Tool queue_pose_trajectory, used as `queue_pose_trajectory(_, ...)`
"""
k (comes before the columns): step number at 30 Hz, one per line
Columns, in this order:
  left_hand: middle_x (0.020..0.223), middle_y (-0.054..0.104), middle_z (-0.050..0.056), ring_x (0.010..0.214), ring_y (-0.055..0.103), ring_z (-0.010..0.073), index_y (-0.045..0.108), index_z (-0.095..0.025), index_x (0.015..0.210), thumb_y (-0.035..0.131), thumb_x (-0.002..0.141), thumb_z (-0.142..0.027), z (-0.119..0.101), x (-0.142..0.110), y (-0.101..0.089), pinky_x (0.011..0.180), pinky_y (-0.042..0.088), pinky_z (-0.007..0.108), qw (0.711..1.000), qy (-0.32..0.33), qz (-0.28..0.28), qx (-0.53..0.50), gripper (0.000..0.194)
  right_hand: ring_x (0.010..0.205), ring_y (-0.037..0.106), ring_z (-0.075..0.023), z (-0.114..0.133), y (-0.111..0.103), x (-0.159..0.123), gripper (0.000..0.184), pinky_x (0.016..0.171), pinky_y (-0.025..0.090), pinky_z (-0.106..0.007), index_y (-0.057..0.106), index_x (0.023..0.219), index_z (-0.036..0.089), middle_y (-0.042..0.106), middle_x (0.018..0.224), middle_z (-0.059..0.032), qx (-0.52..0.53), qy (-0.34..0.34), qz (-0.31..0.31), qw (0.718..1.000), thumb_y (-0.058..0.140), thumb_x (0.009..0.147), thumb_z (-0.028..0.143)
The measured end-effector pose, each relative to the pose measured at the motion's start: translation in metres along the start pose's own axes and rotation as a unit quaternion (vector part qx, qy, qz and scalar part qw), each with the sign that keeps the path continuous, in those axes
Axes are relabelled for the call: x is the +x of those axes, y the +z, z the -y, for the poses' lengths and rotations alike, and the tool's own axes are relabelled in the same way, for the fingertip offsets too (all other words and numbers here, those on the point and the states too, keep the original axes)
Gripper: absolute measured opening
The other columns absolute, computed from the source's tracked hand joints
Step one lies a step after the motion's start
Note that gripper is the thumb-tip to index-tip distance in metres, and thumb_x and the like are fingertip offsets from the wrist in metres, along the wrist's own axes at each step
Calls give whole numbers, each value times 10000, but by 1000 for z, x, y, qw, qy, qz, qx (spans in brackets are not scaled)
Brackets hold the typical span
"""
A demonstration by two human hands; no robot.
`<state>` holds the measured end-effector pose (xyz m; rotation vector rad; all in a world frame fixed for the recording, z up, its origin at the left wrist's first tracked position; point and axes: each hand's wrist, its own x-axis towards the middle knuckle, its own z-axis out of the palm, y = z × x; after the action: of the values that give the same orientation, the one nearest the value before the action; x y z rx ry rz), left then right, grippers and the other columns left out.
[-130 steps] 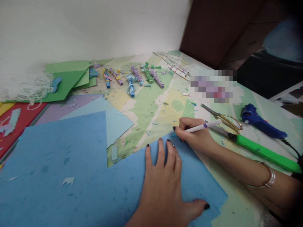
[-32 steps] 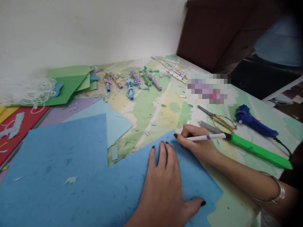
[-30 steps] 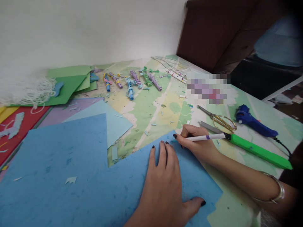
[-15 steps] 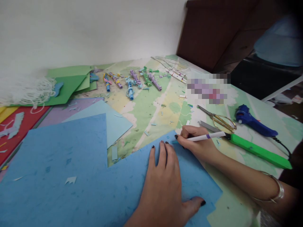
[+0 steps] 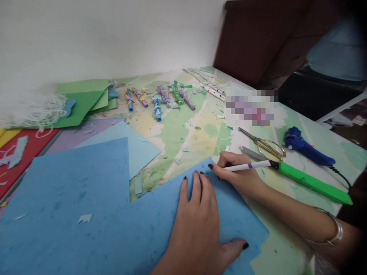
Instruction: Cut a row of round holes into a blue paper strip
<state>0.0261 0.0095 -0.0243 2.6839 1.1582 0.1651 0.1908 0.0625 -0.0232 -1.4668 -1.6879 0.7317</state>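
A large blue foam-like sheet (image 5: 114,229) with a notch cut from its far edge covers the near part of the table. My left hand (image 5: 197,221) lies flat on it, fingers and thumb spread. My right hand (image 5: 237,172) grips a white marker with a purple band (image 5: 249,165) near the sheet's far right edge. The marker's tip is hidden behind the fingers. Close to the fingertips a small blue ring mark (image 5: 203,166) shows on the sheet. Just beyond my right hand lie gold-handled scissors (image 5: 266,145) and a green-handled cutter (image 5: 312,181).
A blue glue gun (image 5: 308,147) with a black cord lies at the right. Several decorated paper rolls (image 5: 157,107) and white markers (image 5: 213,92) lie toward the wall. Green sheets (image 5: 83,105) and white string (image 5: 31,109) are piled at the left. Small scraps dot the tablecloth.
My right hand and the marker have shifted very slightly to the left. My left hand stays flat in the same place on the blue sheet.
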Motion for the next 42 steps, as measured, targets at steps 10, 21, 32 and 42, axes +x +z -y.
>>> queue_pose_trajectory(10,1428,237,299,1340,136,434,291,57,1367,336,736,-738,1,0,2,1065,150,610,1000,-2,-8,4,1016,470,371,-84,-1,0,1,308,469,285,-249,415,498,184,418,468,47,-36,-24,-12,999,554,772,161)
queue_pose_trajectory(21,1433,237,289,1341,136,432,279,45,1377,331,737,-738,0,1,0,1069,143,610,1000,-4,1,2,1012,469,361,-84,-3,0,-2,318,468,296,-243,363,499,192,406,454,54,-14,-17,-9,1000,563,742,147)
queue_pose_trajectory(32,1426,232,306,1338,140,437,286,61,1367,349,739,-728,0,1,0,1060,150,619,1000,-3,2,0,1010,473,409,-91,0,0,-2,296,468,322,-236,446,515,184,485,464,37,-2,13,-3,1000,603,764,222)
queue_pose_trajectory(42,1432,230,296,1341,135,433,275,54,1374,335,740,-734,0,0,1,1068,141,614,1000,-2,-4,0,1013,474,362,-83,-2,1,0,312,474,277,-246,387,500,187,404,473,47,-35,-20,-19,999,546,767,166)
